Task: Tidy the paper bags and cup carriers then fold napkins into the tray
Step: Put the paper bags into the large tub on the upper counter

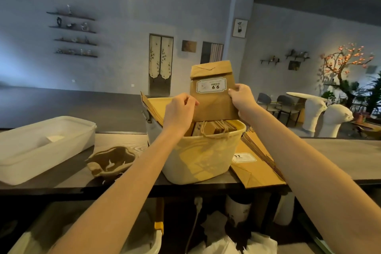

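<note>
A flat brown paper bag [212, 93] with a white label stands upright, its lower end inside a pale plastic bin [198, 159] on the counter. My right hand [241, 97] pinches the bag's right edge. At its left edge my left hand [180, 109] grips it with curled fingers. More folded bags with rope handles [214, 128] stand packed in the bin. A stack of flat paper bags [255, 163] lies on the counter right of the bin. A moulded pulp cup carrier [112, 161] lies left of the bin.
A translucent white lidded tray [41, 146] sits at the counter's left. The dark counter [340, 156] runs on to the right. Below its front edge are white containers and crumpled white bags [226, 241]. Chairs and white stools [321, 117] stand beyond at the right.
</note>
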Available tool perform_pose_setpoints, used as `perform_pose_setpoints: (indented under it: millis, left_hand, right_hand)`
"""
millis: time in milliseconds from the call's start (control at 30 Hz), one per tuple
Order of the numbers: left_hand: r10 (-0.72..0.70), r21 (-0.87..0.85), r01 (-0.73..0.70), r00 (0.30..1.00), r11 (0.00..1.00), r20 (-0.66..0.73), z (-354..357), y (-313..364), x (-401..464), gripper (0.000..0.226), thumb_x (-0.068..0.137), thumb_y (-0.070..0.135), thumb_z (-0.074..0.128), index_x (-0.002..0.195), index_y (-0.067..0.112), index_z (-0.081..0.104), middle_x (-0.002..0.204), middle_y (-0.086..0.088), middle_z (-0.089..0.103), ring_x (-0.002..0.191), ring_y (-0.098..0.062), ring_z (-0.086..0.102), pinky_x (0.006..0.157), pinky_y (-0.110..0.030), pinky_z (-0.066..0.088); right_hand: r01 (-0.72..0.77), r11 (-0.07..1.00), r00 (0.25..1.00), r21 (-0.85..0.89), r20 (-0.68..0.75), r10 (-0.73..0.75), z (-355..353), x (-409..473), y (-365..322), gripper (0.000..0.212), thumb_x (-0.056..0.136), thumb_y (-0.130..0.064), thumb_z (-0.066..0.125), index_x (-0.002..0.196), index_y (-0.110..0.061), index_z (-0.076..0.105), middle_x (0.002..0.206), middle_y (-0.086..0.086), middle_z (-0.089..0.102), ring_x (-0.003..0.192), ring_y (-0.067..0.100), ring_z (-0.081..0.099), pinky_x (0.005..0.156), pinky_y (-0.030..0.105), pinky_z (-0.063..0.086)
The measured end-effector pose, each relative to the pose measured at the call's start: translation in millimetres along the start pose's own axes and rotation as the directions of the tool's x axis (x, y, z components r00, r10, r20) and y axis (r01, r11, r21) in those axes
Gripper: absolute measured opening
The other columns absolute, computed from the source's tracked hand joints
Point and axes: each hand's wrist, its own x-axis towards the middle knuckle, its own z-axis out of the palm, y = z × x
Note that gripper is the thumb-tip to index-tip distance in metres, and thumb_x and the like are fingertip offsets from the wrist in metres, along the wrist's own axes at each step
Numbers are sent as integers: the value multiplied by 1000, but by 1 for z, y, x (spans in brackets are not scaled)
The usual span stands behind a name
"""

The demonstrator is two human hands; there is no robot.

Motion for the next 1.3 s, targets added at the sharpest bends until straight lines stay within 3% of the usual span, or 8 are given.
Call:
perform_pose_setpoints:
  millis: [233, 367, 533, 667, 767, 967, 1133, 1300]
  left_hand:
    - [92, -11, -91, 995, 996, 37, 2, -6, -4, 21, 99, 21, 41, 86, 17, 57, 70, 9, 54, 63, -3, 54, 56, -7, 42]
    - [82, 10, -83, 996, 997, 24, 0, -7, -5, 22, 99, 21, 40, 85, 18, 57, 64, 11, 52, 58, -2, 53, 55, -4, 40]
    - [79, 19, -80, 996, 997, 42, -1, -6, -6, 22, 99, 21, 41, 84, 17, 57, 63, 10, 52, 57, -3, 52, 52, -4, 41]
    - [74, 41, -76, 995, 996, 62, -1, -7, -6, 24, 99, 21, 40, 81, 18, 56, 64, 9, 52, 60, -5, 52, 57, -9, 39]
    - [69, 45, -72, 996, 996, 64, 0, -8, -6, 24, 99, 21, 40, 83, 17, 58, 65, 9, 53, 60, -5, 53, 57, -9, 40]
    - [81, 6, -83, 987, 997, 139, 3, 0, -7, 32, 100, 21, 36, 76, 20, 56, 63, 6, 56, 60, -6, 55, 62, -15, 45]
    - [100, -130, -67, 960, 989, 262, 21, 23, -17, 37, 101, 24, 33, 75, 17, 57, 67, 1, 59, 64, -9, 56, 60, -14, 45]
    - [97, -207, -19, 922, 978, 375, 51, 43, -43, 35, 101, 22, 33, 79, 11, 58, 66, 1, 57, 57, -7, 53, 47, -6, 39]
  right_hand:
    - [298, 863, 931, -407, 325, -168, 27, -1, 19, 63, 88, -4, 61, 140, -20, 30, 126, 6, 50, 113, 23, 52, 84, 32, 50]
    - [505, 529, 863, -682, 415, -288, 40, -4, 24, 58, 92, -11, 59, 141, -25, 32, 115, 6, 57, 95, 22, 61, 78, 29, 53]
    - [528, 311, 849, -790, 483, -213, 46, -7, 21, 36, 96, -23, 51, 132, -19, 47, 118, 6, 59, 101, 22, 60, 88, 29, 49]
    - [453, 433, 846, -779, 529, 67, 52, 0, 36, 53, 97, -29, 51, 145, -24, 28, 132, 5, 50, 114, 25, 53, 96, 36, 48]
    - [460, 346, 817, -818, 542, 195, 49, 7, 45, 58, 88, -36, 64, 139, -22, 41, 132, 3, 52, 116, 22, 51, 97, 36, 47]
    - [418, 648, 875, -636, 474, -100, 12, -3, 36, 49, 95, -35, 53, 140, -19, 41, 132, 3, 53, 111, 17, 54, 90, 26, 45]
    - [389, 758, 920, -524, 185, -344, -47, -24, 50, 34, 96, -25, 51, 128, -14, 52, 124, 4, 59, 111, 18, 55, 89, 28, 45]
    - [335, 730, 937, -595, 133, -322, -92, -48, 85, 21, 96, -21, 50, 114, -15, 60, 112, 4, 63, 95, 12, 54, 77, 22, 44]
